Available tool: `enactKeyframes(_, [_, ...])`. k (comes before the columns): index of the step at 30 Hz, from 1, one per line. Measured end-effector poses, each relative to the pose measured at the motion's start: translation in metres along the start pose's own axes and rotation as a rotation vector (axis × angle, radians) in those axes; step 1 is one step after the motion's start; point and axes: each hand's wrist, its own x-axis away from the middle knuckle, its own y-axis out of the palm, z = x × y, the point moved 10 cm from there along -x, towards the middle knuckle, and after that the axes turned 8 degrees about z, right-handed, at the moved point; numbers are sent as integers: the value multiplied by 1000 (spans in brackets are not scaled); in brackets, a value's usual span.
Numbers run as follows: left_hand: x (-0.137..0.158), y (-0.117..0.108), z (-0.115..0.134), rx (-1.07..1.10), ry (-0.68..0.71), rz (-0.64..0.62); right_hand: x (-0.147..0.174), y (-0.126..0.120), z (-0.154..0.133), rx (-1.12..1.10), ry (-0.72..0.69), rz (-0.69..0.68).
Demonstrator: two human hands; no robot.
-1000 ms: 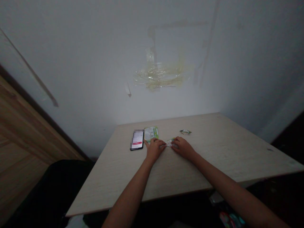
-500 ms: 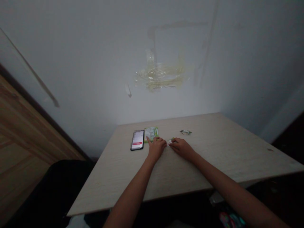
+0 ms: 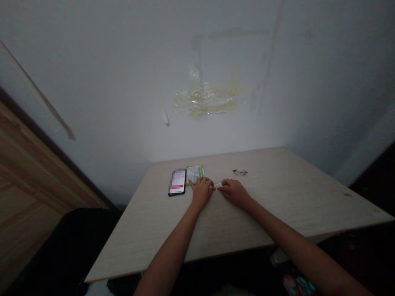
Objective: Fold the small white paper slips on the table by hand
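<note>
Between my hands, low over the table, is a small white and green piece of folded paper or wrapper; its exact kind is too small to make out. My right hand pinches its right side with thumb and fingers. At its left end, my left hand has the thumb and index finger closed on the edge, while the little finger sticks out to the left. Just behind the left hand lies a flat green and white printed sheet or packet, partly covered by the fingers.
A phone with a lit screen lies left of the printed sheet. Farther back on the right is a small folded, diamond-shaped piece. The pale wooden table meets a wall with old tape.
My left fingers have shifted slightly left and more of the small piece shows between the hands. The view has moved a little; the phone and sheet stay put.
</note>
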Motion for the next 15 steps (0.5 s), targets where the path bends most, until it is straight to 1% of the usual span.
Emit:
enactKeyframes(6, [2,-12,2,38,9,56,0,-1,12,93,97,52])
enactKeyframes(12, [6,-8,9,81,77,-31,3,-2,22,119,123,62])
enactKeyframes(15, [8,-4,12,93,112,-35,3,-3,23,120,123,62])
